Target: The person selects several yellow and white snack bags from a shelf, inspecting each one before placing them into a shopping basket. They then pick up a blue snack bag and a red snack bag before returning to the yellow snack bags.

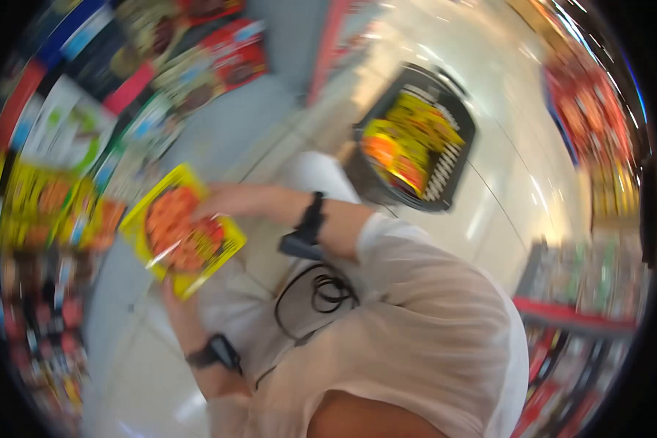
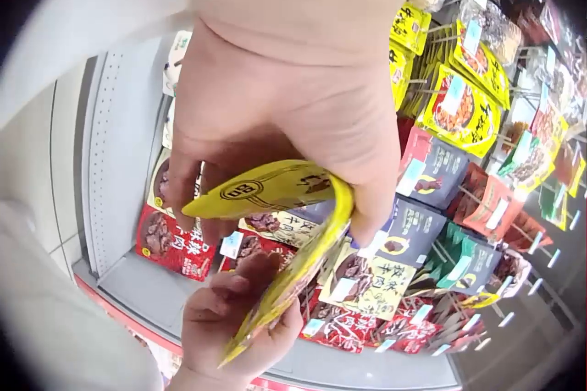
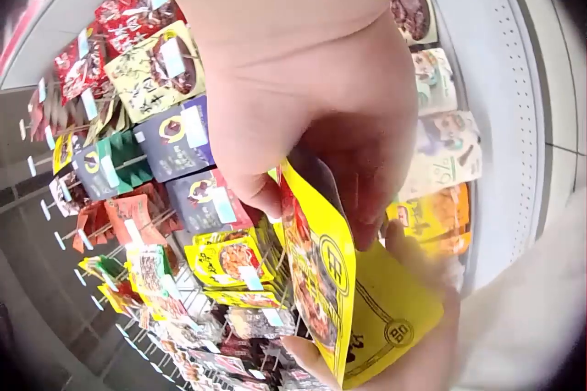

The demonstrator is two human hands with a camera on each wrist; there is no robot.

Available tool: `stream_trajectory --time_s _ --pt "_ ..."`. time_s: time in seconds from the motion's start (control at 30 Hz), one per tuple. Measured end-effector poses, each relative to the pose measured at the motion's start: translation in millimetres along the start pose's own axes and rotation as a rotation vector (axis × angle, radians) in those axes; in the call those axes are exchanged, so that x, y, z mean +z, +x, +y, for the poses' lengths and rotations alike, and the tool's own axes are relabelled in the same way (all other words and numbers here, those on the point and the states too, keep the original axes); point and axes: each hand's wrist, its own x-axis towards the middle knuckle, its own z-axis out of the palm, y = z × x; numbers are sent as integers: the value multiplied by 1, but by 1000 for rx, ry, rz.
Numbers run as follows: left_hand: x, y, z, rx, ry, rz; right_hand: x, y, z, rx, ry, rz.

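A yellow snack pouch (image 1: 175,230) with a picture of reddish-orange food is held between both hands in the head view. The right hand (image 1: 230,201) lies at its upper right edge. At the bottom edge, the left hand (image 1: 172,292) grips it. In the left wrist view the left hand (image 2: 284,107) pinches the pouch (image 2: 275,180), which bends between thumb and fingers, while the right hand (image 2: 229,327) holds its lower part. The right wrist view shows the right hand (image 3: 312,107) pinching the top edge, with the left hand (image 3: 436,336) partly hidden behind the pouch.
Hanging packets, including similar yellow pouches (image 3: 229,263), fill the shelf at the left of the head view. A dark basket (image 1: 423,82) with yellow packets (image 1: 416,120) stands on the tiled floor. A black cable (image 1: 332,292) lies coiled by the lap.
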Motion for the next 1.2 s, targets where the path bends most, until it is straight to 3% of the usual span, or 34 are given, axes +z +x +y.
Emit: stream_trajectory --time_s 0.03,0.07,0.17,0.27,0.3,0.33,0.37,0.4,0.43,0.47,0.53,0.63,0.73,0.8,0.9,1.0,1.07,1.13,1.2 --pt "2 0 2 9 -81 -61 -2 3 5 -76 -6 -32" --pt "7 -1 3 8 19 -34 -7 3 6 -154 -19 -91" --pt "6 -2 -5 67 140 44 -8 -19 -16 -78 -119 30" --pt "-5 10 0 103 134 116 -10 -45 -39 -132 -306 95" --pt "9 9 9 138 24 102 -15 -59 -39 -229 -227 125" --pt "26 8 17 168 -88 86 -23 -77 -42 -236 -223 220" --pt "56 3 25 175 -226 213 -34 -98 -48 -238 -216 315" --pt "50 5 24 174 -222 211 -55 -109 -38 -301 -69 405" --pt "37 7 23 112 -93 163 -77 -119 -23 -361 81 494" --pt "31 9 23 50 31 113 -86 -140 -20 -472 457 568" --pt "58 9 21 77 18 199 -137 -185 1 -626 573 662" --pt "62 12 13 57 132 92 -198 -260 40 -678 660 1000" --pt "73 14 9 -5 251 152 -234 -316 83 -624 630 1421" --pt "80 16 7 -41 297 185 -253 -333 111 -470 578 1663" --pt "77 20 2 -73 323 141 -258 -327 135 -332 702 1739" --pt "59 26 -14 -51 361 52 -277 -315 181 -542 728 1551" --pt "80 24 -11 -71 426 61 -296 -314 201 -469 775 1545" --pt "73 26 -19 -90 484 35 -256 -325 175 -126 830 1404" --pt "71 24 -18 -173 548 14 -213 -339 148 139 698 1292"
